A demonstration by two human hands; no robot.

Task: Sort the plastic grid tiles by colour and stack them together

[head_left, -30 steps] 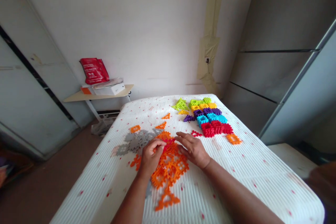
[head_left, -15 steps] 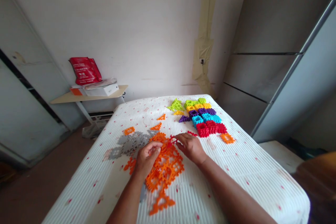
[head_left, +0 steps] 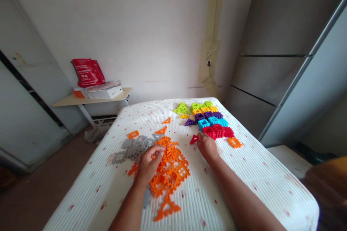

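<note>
My right hand [head_left: 208, 147] has its fingers closed at a red triangular interlocking piece [head_left: 194, 139], low over the cloth in front of the stacked red pieces [head_left: 218, 130]. Its fingertips partly hide that piece. Curled over the left side of a loose heap of orange interlocking pieces [head_left: 173, 173] is my left hand [head_left: 150, 159]; nothing shows between its bent fingers and thumb. Behind that hand lies a spread of grey pieces [head_left: 138, 147], part of it covered.
Turquoise [head_left: 204, 124], purple [head_left: 208, 114], yellow [head_left: 205, 110] and lime green [head_left: 195, 107] pieces stand in rows behind the red ones. Single orange pieces [head_left: 234, 142] lie apart on the white quilted cloth [head_left: 235, 187]. A tall grey refrigerator [head_left: 260, 65] borders the right.
My right hand has moved right and slightly back, from the orange heap to the front of the red stacks, with red at its fingertips. The left hand has barely shifted.
</note>
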